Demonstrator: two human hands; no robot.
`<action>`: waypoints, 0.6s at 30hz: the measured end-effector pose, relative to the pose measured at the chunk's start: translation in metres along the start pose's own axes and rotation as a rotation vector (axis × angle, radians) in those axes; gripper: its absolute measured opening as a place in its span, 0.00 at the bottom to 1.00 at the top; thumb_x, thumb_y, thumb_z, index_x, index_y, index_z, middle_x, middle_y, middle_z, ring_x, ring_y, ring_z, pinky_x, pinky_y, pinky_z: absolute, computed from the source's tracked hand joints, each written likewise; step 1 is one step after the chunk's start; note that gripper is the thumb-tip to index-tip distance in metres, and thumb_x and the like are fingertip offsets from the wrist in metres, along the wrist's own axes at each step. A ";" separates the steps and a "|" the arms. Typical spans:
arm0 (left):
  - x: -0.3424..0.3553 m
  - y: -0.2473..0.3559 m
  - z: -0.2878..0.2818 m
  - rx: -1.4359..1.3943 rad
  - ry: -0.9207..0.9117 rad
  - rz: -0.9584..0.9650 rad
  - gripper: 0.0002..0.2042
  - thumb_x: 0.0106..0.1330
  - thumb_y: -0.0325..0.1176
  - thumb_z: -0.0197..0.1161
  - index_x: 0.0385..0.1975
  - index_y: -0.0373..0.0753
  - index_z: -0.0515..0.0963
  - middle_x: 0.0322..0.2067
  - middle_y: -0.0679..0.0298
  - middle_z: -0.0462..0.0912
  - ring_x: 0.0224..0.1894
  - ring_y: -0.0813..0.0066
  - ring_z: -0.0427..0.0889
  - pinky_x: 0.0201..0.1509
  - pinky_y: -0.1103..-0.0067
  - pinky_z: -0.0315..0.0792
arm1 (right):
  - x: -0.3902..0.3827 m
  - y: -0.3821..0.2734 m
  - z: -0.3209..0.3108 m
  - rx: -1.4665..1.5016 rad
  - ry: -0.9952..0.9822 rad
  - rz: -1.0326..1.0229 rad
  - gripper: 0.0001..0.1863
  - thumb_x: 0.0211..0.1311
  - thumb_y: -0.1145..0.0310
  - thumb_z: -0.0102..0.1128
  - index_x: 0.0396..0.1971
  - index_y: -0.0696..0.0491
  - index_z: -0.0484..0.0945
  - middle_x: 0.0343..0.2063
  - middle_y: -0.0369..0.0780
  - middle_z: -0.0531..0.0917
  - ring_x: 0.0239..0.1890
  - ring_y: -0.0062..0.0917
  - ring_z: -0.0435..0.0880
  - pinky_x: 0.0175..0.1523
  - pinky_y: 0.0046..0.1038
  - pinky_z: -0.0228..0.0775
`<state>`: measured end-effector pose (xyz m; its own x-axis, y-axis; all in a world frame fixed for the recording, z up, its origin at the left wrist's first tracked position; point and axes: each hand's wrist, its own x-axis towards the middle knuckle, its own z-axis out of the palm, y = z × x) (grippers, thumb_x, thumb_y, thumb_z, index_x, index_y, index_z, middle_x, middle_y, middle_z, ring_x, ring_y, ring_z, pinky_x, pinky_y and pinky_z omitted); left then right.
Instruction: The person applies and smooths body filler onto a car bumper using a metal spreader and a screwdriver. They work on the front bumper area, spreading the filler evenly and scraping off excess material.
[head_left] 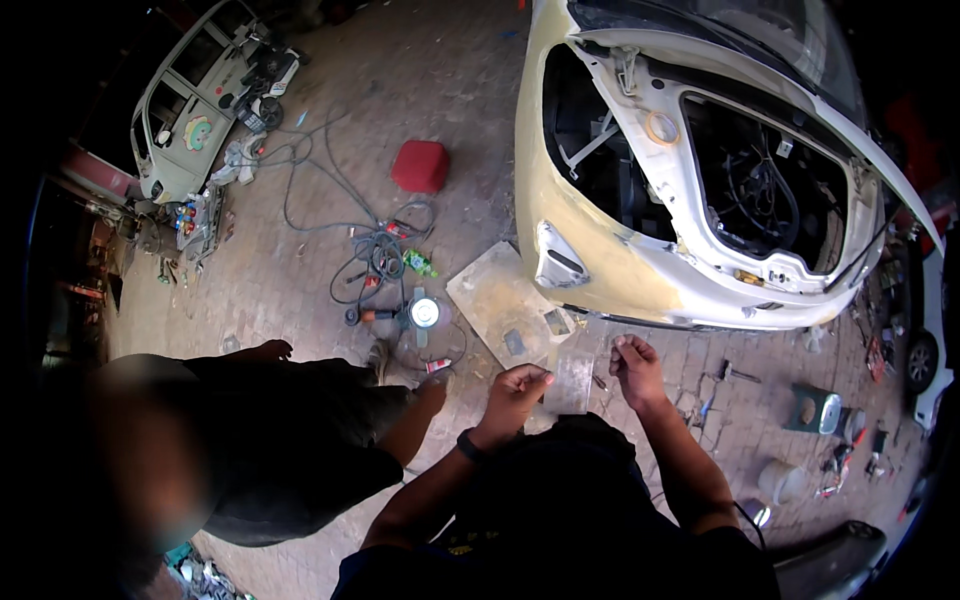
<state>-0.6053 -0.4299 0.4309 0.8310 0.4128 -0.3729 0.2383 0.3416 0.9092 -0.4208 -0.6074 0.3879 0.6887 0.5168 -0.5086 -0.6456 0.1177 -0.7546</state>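
Observation:
My left hand (517,393) is closed, thumb and fingers pinching the left edge of a thin, pale rectangular sheet (572,386) in front of my body. Just right of that sheet my right hand (637,370) is raised, its fingertips pressed together. Whatever those fingertips hold, if anything, is too small to make out. Beyond my hands lies a stained flat board (483,292) on the ground, with a small dark patch on it. Past it stands a car body (610,262) in white and yellowish patches, with a large front opening and a tape roll (661,128) on its frame.
Close on my left is another person (290,430) in dark clothes. A coiled hose (382,258), a red stool (420,166) and a round white-faced item (424,312) lie ahead left. A hammer (738,373), green container (815,410) and white bucket (780,482) are at right.

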 end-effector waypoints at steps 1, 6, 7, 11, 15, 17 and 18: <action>0.001 0.001 -0.003 -0.025 0.008 -0.007 0.08 0.74 0.34 0.66 0.37 0.36 0.82 0.26 0.77 0.77 0.28 0.91 0.72 0.33 0.86 0.65 | 0.000 -0.001 -0.004 -0.009 -0.007 -0.006 0.15 0.76 0.60 0.59 0.28 0.51 0.78 0.22 0.35 0.77 0.22 0.19 0.75 0.29 0.23 0.66; 0.002 0.011 -0.014 -0.143 0.031 -0.050 0.09 0.73 0.37 0.67 0.35 0.38 0.82 0.25 0.78 0.75 0.27 0.91 0.69 0.31 0.87 0.62 | -0.011 0.014 -0.002 -0.146 -0.031 -0.008 0.24 0.78 0.52 0.54 0.21 0.51 0.74 0.19 0.36 0.76 0.20 0.21 0.72 0.29 0.25 0.65; 0.004 0.013 -0.016 -0.156 0.031 -0.048 0.09 0.73 0.37 0.67 0.34 0.38 0.82 0.25 0.78 0.75 0.27 0.92 0.68 0.31 0.87 0.62 | -0.012 0.017 0.001 -0.126 -0.080 0.011 0.25 0.78 0.50 0.53 0.22 0.51 0.74 0.19 0.36 0.76 0.20 0.22 0.72 0.29 0.26 0.66; 0.004 0.015 -0.027 -0.154 0.024 -0.032 0.10 0.73 0.38 0.67 0.33 0.39 0.82 0.24 0.78 0.74 0.27 0.92 0.68 0.31 0.86 0.62 | -0.042 0.015 0.084 0.012 -0.062 0.106 0.25 0.80 0.48 0.50 0.38 0.56 0.82 0.31 0.38 0.84 0.31 0.24 0.81 0.40 0.30 0.74; 0.006 0.013 -0.032 -0.140 0.006 -0.015 0.10 0.74 0.37 0.67 0.33 0.38 0.82 0.23 0.77 0.75 0.26 0.91 0.70 0.31 0.86 0.64 | -0.044 0.023 0.098 -0.295 -0.272 -0.055 0.17 0.78 0.59 0.57 0.46 0.59 0.83 0.39 0.37 0.88 0.40 0.18 0.83 0.48 0.26 0.76; 0.003 0.009 -0.035 -0.144 -0.026 -0.025 0.09 0.73 0.36 0.68 0.33 0.37 0.82 0.24 0.75 0.78 0.26 0.90 0.73 0.32 0.86 0.67 | -0.041 0.023 0.094 -0.330 -0.279 -0.084 0.14 0.77 0.62 0.60 0.45 0.60 0.83 0.38 0.35 0.87 0.39 0.15 0.81 0.45 0.23 0.74; 0.001 0.004 -0.037 -0.141 -0.057 -0.026 0.09 0.73 0.35 0.68 0.33 0.37 0.82 0.25 0.74 0.79 0.27 0.89 0.75 0.33 0.86 0.68 | -0.040 0.020 0.095 -0.347 -0.282 -0.096 0.13 0.76 0.64 0.62 0.45 0.60 0.83 0.37 0.34 0.87 0.38 0.13 0.80 0.44 0.21 0.74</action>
<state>-0.6220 -0.3967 0.4268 0.8538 0.3549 -0.3809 0.1903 0.4682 0.8629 -0.4925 -0.5449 0.4324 0.5918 0.7339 -0.3333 -0.4015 -0.0902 -0.9114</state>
